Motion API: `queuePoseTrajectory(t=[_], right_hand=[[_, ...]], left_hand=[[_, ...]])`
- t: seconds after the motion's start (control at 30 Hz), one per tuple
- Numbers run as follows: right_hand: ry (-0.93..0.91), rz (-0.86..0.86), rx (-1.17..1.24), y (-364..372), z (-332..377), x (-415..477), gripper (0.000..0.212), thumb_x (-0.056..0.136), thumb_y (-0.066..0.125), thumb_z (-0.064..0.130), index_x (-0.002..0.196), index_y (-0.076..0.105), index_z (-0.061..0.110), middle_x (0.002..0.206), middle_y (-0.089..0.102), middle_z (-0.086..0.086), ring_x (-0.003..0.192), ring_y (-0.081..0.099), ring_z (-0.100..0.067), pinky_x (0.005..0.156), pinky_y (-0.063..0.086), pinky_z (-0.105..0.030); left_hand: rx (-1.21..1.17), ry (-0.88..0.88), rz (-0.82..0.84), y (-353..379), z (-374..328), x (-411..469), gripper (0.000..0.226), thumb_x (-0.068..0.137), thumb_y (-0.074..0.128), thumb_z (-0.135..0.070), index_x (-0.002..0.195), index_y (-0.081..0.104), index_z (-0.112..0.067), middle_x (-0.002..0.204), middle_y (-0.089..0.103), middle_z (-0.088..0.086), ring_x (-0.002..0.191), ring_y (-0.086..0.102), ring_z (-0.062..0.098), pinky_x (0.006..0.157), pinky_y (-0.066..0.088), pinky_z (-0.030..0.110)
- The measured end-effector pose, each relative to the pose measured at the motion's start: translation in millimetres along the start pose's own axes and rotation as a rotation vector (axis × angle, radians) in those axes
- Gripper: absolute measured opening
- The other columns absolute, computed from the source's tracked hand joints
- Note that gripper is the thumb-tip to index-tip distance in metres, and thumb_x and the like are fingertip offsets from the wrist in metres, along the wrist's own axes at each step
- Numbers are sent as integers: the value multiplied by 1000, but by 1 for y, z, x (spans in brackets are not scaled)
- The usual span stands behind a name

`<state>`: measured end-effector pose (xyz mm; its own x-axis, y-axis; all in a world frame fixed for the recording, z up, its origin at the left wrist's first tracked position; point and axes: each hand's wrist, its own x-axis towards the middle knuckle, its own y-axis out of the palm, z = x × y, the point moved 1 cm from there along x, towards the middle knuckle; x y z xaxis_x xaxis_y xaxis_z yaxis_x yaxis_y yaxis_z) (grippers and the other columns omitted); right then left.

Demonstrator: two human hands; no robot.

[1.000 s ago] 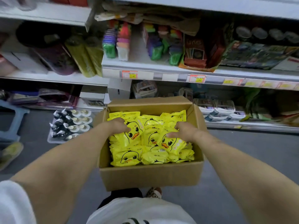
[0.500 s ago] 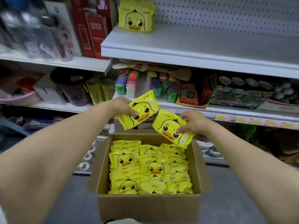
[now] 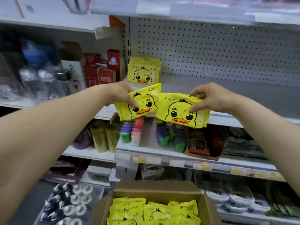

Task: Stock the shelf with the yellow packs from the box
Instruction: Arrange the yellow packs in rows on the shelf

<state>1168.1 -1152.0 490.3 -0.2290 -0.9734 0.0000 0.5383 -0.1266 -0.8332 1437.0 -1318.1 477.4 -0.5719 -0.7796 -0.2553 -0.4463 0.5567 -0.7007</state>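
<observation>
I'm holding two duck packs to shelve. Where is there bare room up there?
The grey shelf is bare from the standing yellow packs rightward, along the pegboard wall. Left of those packs it is crowded with red boxes, and the shelf below is packed with coloured goods.

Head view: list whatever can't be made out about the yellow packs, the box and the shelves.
All in the head view:
Box: cut off by the bottom edge; packs left inside can't be counted.
Shelved packs: the front one hides how many stand behind.
Price labels: too small and blurred to read.
Goods on the left shelf: blurred; kind unclear.
The left pack and right pack: left hand and right hand cover their upper corners.
</observation>
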Motion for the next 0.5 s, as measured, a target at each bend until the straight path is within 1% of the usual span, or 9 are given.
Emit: queuePoseTrajectory(t=[0.03,0.07,0.13,0.17,0.2,0.23,0.33,0.43,0.5], right_hand=[[-7,-30,10,-6,4,11,45,63,93,21,100,68,26,95,73,6,88,67,-15,85,51,-30],[-18,-54,12,-10,6,22,45,63,93,22,99,67,26,94,72,7,89,66,-15,83,51,-29],[-35,-84,-19,-16,12,43,42,62,93,25,97,69,24,90,70,9,86,64,-13,74,49,-23],[-42,-91,-35,-17,13,53,41,62,93,27,95,70,24,89,69,9,84,64,-12,71,48,-20],[-43,-94,-43,-17,13,64,40,61,93,27,94,71,24,88,70,10,83,64,-11,70,48,-19],[-40,-91,-56,-17,13,73,38,60,94,28,92,72,26,88,70,10,84,63,-9,71,48,-20],[-28,-55,-95,-11,11,103,34,62,92,31,89,72,30,89,71,14,87,64,-5,72,47,-23],[-29,-30,-4,-5,11,129,31,66,91,24,90,72,26,88,72,10,83,65,-7,71,45,-20],[-42,-4,89,2,10,143,30,68,89,18,93,73,23,90,74,6,83,67,-8,74,49,-19]], left_hand=[[40,23,-1,-9,-4,10,36,73,84,-18,106,71,-14,87,73,0,74,68,12,61,50,23],[75,37,-17,-17,-6,22,43,72,84,-21,112,69,-13,96,72,1,80,67,13,68,51,23],[138,19,-69,-32,-7,47,67,72,85,-28,130,58,-6,126,62,8,110,61,26,91,49,33],[182,4,-81,-38,-7,59,78,73,84,-33,137,50,-5,136,54,9,124,53,30,101,44,37],[238,6,-74,-43,-6,71,84,73,83,-38,142,46,-9,143,48,9,131,46,30,106,40,38],[301,26,-68,-47,-7,83,84,73,81,-43,143,45,-13,144,48,7,132,45,29,107,39,37],[468,124,-92,-57,-10,109,70,79,76,-43,137,52,-13,136,56,6,123,52,26,96,43,32],[526,206,-110,-66,-10,136,57,79,77,-37,126,60,-12,124,62,8,107,58,26,84,45,31],[546,231,-111,-71,-11,153,64,79,79,-34,134,55,-14,127,60,5,110,57,26,84,42,29]])
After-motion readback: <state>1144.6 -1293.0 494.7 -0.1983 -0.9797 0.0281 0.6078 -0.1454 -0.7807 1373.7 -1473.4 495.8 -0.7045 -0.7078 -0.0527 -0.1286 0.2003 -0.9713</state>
